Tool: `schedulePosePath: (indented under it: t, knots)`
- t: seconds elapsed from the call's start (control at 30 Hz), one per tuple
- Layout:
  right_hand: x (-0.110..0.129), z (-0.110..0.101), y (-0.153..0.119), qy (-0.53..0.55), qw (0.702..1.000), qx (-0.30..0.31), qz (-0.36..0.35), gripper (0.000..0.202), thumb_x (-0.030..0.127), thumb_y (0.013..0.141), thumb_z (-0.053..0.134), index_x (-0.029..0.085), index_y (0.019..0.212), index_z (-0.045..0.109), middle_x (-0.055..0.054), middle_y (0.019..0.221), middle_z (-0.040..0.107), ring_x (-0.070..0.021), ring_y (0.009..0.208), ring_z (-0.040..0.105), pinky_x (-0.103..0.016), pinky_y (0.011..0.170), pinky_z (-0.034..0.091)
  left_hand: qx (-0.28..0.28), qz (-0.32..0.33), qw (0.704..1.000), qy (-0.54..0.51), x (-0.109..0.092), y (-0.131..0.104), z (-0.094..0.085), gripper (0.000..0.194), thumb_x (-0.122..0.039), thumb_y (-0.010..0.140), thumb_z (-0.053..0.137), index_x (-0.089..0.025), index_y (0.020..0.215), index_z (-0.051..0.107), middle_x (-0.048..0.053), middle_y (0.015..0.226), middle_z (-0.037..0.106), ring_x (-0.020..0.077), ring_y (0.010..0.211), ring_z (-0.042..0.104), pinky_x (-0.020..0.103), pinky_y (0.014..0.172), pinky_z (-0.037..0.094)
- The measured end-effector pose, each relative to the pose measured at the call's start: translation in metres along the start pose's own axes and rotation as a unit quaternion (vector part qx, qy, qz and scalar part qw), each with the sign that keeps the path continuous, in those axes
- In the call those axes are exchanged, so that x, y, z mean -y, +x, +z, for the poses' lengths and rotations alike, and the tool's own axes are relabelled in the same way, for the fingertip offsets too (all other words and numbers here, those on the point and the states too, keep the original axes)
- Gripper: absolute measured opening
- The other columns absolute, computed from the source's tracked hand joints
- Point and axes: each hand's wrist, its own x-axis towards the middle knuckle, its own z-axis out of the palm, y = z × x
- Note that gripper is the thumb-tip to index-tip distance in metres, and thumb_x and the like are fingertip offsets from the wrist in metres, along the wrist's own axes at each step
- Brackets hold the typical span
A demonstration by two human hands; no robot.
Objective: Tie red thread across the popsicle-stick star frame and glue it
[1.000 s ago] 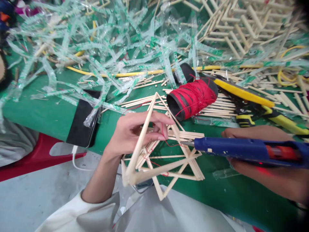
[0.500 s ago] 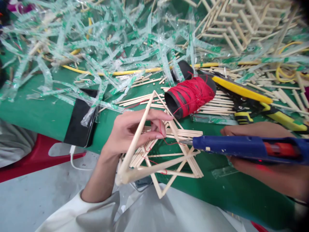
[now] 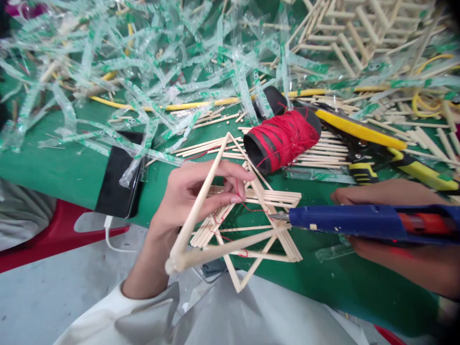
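Note:
A star-shaped frame of thin wooden sticks [image 3: 230, 250] is in front of me at the table's near edge. My left hand [image 3: 201, 191] reaches through it, thumb and forefinger pinched on a red thread [image 3: 247, 207] that runs to the sticks on the right. My right hand [image 3: 395, 268] is closed around a blue glue gun [image 3: 345, 218], partly hidden behind it. The gun's metal nozzle points left and meets the frame where the thread crosses the sticks; whether it touches them I cannot tell for sure.
Behind the frame lies a black tube wound with red thread [image 3: 283, 139]. Yellow-and-black pliers [image 3: 359, 129] rest to its right, a black phone [image 3: 120, 177] to the left. Torn plastic strips [image 3: 143, 72], loose sticks and a larger stick structure [image 3: 359, 33] cover the far side.
The glue gun has shifted slightly down, its nozzle now closer against the sticks. The left hand keeps its pinch on the thread, and the frame has barely moved.

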Motion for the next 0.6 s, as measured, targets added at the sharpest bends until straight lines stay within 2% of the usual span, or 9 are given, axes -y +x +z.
schedulePosePath:
  t: [0.1,0.3,0.5,0.6]
  knots:
    - [0.002,-0.001,0.009,0.010,0.999,0.007,-0.030,0.014,0.037,0.076,0.071,0.033,0.069,0.060,-0.003,0.073,0.068,-0.0248,0.065,0.067,-0.033,0.045,0.049,-0.007,-0.005,1.000,-0.002,0.000,-0.001,0.001,0.038,-0.005,0.080,0.078,-0.021,0.114,0.077,0.005,0.079,0.071,0.0145,0.072,0.066,0.025,0.064,0.054]
    - [-0.003,-0.001,0.005,0.017,0.999,0.020,-0.029,0.007,0.036,0.076,0.070,0.034,0.077,0.063,-0.001,0.074,0.069,-0.0244,0.065,0.066,-0.034,0.046,0.050,-0.009,-0.017,1.000,0.019,0.000,-0.002,0.000,0.034,-0.011,0.081,0.079,-0.023,0.113,0.077,0.005,0.081,0.073,0.0150,0.071,0.067,0.026,0.064,0.055]
    - [0.001,-0.001,0.012,0.041,0.996,0.069,-0.025,0.022,0.029,0.077,0.066,0.030,0.061,0.051,-0.001,0.064,0.064,-0.0219,0.058,0.063,-0.031,0.041,0.044,-0.014,-0.016,1.000,0.011,-0.001,-0.002,0.001,0.037,-0.007,0.080,0.079,-0.023,0.113,0.077,0.004,0.080,0.073,0.0145,0.072,0.067,0.026,0.065,0.054]
    - [0.004,-0.001,0.017,0.054,0.994,0.096,-0.001,0.022,0.030,0.076,0.066,0.031,0.059,0.052,0.000,0.058,0.060,-0.0210,0.053,0.060,-0.031,0.040,0.044,-0.010,-0.015,1.000,0.015,-0.001,-0.002,0.000,0.036,-0.007,0.080,0.079,-0.023,0.113,0.077,0.005,0.080,0.073,0.0152,0.072,0.067,0.027,0.066,0.054]
